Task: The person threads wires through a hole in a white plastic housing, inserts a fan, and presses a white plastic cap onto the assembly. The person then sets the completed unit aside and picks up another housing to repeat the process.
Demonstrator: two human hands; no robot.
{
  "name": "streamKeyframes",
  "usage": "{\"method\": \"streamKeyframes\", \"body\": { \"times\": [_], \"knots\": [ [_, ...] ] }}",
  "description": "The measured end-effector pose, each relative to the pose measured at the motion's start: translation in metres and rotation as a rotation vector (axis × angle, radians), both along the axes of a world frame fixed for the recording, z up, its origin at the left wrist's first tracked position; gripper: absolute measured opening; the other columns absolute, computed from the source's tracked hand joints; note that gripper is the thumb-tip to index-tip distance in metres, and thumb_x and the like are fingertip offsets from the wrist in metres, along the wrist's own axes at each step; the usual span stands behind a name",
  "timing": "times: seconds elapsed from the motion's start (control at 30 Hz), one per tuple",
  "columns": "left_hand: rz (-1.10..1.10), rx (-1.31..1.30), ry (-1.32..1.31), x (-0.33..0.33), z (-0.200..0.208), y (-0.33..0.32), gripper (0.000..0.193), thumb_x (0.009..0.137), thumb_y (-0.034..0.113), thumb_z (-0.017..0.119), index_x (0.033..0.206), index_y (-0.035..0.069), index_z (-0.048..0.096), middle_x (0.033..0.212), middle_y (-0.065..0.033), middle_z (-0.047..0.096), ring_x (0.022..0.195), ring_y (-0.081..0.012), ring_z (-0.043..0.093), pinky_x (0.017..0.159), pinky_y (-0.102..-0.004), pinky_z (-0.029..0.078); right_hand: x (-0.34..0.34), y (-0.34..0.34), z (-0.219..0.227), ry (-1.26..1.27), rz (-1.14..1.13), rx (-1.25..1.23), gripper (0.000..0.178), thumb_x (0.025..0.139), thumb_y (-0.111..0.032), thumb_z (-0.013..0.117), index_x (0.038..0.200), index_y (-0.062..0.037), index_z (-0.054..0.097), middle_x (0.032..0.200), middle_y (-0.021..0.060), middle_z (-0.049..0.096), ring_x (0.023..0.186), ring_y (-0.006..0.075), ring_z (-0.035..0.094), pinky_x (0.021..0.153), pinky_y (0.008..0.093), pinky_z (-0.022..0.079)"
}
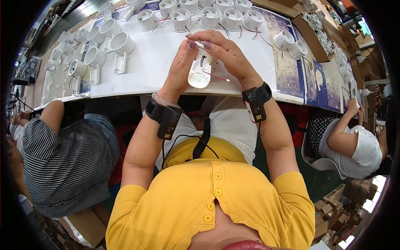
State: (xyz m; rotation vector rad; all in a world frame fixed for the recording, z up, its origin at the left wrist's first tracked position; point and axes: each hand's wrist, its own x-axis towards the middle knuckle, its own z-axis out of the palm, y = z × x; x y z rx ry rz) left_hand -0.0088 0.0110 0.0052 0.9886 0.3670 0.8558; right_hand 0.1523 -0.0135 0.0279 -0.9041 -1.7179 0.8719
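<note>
Between my hands, near the table's front edge, is a white plastic fan housing (198, 80), its open handle-shaped end pointing toward me. A thin red and black wire (215, 76) comes out of it, with a small white plug at its tip. My left hand (180, 64) grips the housing from the left, thumb on top. On the other side my right hand (231, 54) curls over its far end, thumb close to the left one. The far part of the housing is hidden under my fingers.
Several round white fan units (182, 21) with wires stand along the far side of the white table (146, 81). White ring housings with handles (122, 43) crowd the left. Two fan units (297, 50) and a cardboard box (310, 37) sit right. A person works on either side.
</note>
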Motion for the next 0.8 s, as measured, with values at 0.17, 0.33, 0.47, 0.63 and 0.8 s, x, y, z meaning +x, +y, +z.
{"method": "streamKeyframes", "body": {
  "times": [0.17,0.33,0.47,0.63,0.8],
  "knots": [
    [0.151,0.124,0.026,0.000,-0.002,0.004,0.050,0.097,0.043,0.048,0.128,0.004,0.042,0.104,-0.0051,0.058,0.093,-0.0085,0.057,0.079,-0.0214,0.047,0.001,-0.007,0.009,-0.081,-0.238,0.241,0.029,0.092,-0.011,0.052,0.119,-0.0065,0.061,0.117,0.0052,0.060,0.112,0.0174,0.052,0.098,0.0302,0.039],
    [0.377,0.277,0.202,-0.008,-0.001,0.008,0.053,0.095,0.044,0.053,0.128,0.003,0.043,0.105,-0.0061,0.059,0.093,-0.0095,0.056,0.080,-0.0214,0.045,0.007,-0.031,0.046,-0.255,-0.147,0.109,0.032,0.082,-0.008,0.062,0.113,-0.0053,0.060,0.098,0.0044,0.063,0.090,0.0168,0.057,0.084,0.0289,0.045],
    [0.440,0.288,0.234,-0.009,-0.002,0.010,0.055,0.094,0.045,0.054,0.128,0.003,0.043,0.106,-0.0072,0.060,0.094,-0.0106,0.056,0.081,-0.0221,0.045,0.000,-0.041,0.055,-0.456,-0.131,0.152,0.034,0.077,-0.009,0.066,0.110,-0.0054,0.059,0.086,0.0051,0.061,0.078,0.0173,0.056,0.075,0.0285,0.047],
    [0.457,0.255,0.239,-0.011,-0.008,0.012,0.055,0.094,0.045,0.055,0.127,0.003,0.043,0.106,-0.0080,0.060,0.095,-0.0112,0.056,0.081,-0.0226,0.045,-0.014,-0.044,0.048,-0.551,-0.249,0.116,0.033,0.077,-0.008,0.066,0.109,-0.0063,0.059,0.076,0.0051,0.058,0.068,0.0181,0.055,0.066,0.0281,0.047],
    [0.463,0.231,0.268,-0.009,-0.007,0.014,0.055,0.094,0.045,0.054,0.127,0.003,0.043,0.106,-0.0082,0.061,0.092,-0.0115,0.057,0.078,-0.0232,0.047,-0.017,-0.043,0.044,-0.621,-0.383,0.311,0.031,0.079,-0.005,0.063,0.110,-0.0072,0.060,0.066,0.0036,0.054,0.058,0.0146,0.050,0.057,0.0262,0.044]
  ]
}}
